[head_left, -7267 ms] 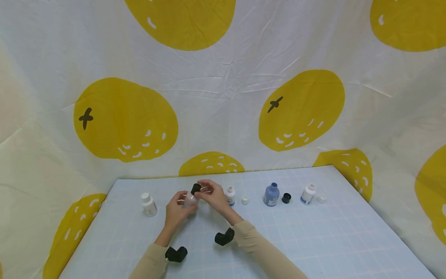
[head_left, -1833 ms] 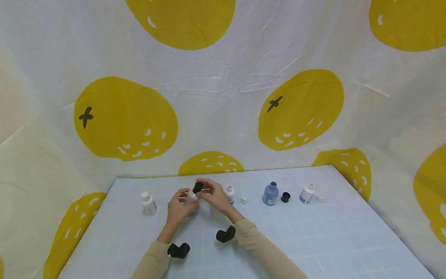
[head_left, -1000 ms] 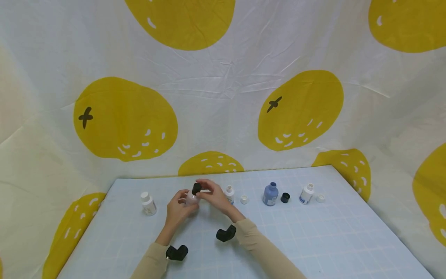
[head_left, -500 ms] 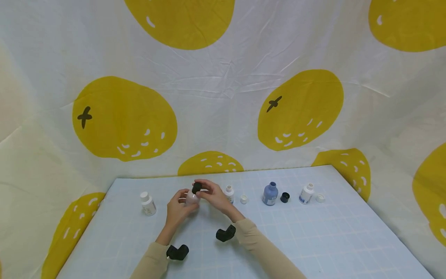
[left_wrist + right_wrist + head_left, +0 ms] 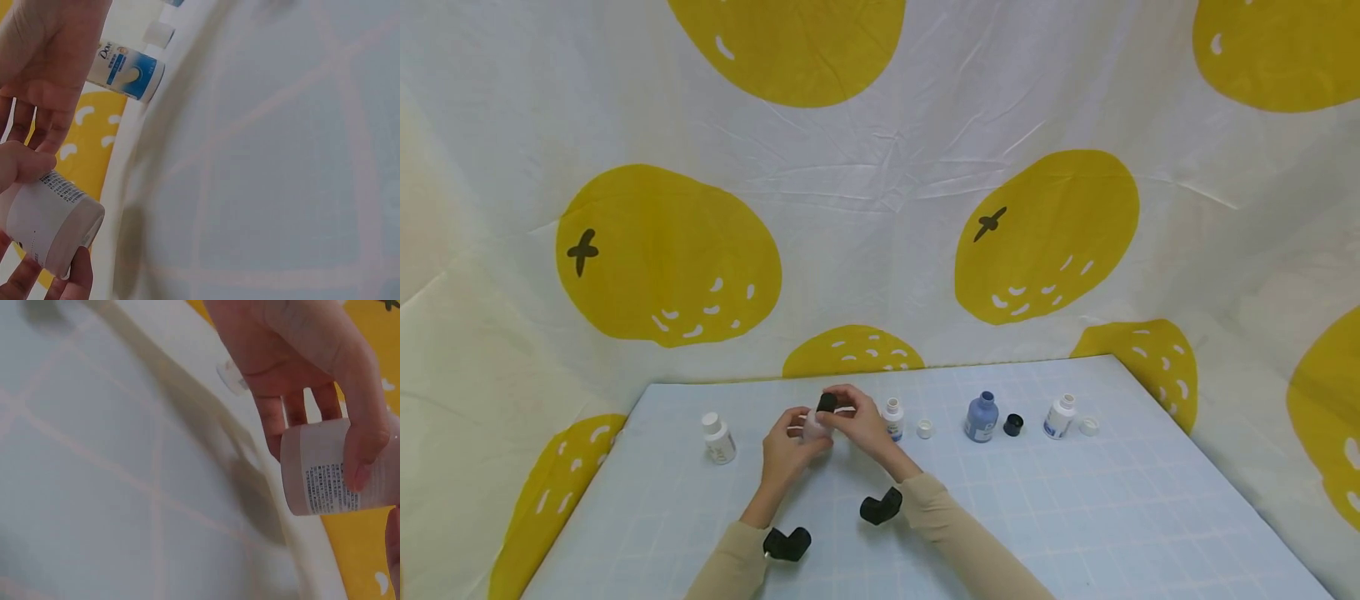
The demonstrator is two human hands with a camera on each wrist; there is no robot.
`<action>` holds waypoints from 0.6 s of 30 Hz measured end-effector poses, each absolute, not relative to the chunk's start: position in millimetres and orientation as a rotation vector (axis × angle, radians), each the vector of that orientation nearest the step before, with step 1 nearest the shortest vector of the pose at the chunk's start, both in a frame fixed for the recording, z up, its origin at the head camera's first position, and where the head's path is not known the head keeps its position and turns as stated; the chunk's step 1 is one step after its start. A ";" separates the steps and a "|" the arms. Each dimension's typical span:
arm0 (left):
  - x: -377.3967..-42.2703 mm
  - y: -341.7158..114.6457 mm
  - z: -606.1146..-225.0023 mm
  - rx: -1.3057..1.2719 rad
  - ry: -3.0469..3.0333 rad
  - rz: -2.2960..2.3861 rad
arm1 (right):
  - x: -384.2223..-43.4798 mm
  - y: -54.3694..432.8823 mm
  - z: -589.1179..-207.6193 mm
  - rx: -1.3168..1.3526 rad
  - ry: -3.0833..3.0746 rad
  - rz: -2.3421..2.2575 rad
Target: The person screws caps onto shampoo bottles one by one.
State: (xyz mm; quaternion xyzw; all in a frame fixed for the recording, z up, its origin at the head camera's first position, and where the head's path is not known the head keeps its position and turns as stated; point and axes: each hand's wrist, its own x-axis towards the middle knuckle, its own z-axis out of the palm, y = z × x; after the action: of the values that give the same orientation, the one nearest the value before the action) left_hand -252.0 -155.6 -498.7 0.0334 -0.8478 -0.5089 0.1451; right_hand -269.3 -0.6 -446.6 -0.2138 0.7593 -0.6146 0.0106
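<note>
Pale pink, the bottle point(image 5: 814, 428) we see near the far edge of the surface point(image 5: 1075, 500) leans its long axis rightward — left hand point(image 5: 784, 454) gripping its body, right hand point(image 5: 862, 425) pinching its black cap point(image 5: 827, 402).

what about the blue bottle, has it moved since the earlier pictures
No; against the yellow fruit print above it, the blue bottle stands in the same spot.

Head view: diffuse, moderate illumination; faint, soft shadows fall on the counter point(image 5: 1112, 517). Wrist views: dimmer, low in contrast, with broad shadows (edges blurred).
</note>
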 end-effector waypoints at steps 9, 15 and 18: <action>-252.2 -158.5 -499.0 0.082 -2.446 -1.451 | -273.7 4.2 -447.1 -0.879 2.193 -1.970; -252.4 -159.4 -499.3 0.076 -2.461 -1.456 | -276.3 6.4 -446.8 -0.958 2.130 -1.960; -252.3 -158.7 -499.4 0.089 -2.469 -1.456 | -276.7 6.7 -447.2 -0.924 2.147 -1.943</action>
State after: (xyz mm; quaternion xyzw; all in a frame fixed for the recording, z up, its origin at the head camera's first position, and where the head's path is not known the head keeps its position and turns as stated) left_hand -252.3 -158.7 -499.4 0.0306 -0.8528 -0.5031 0.1365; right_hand -276.7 6.7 -447.2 -0.3036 0.7054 -0.6385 0.0509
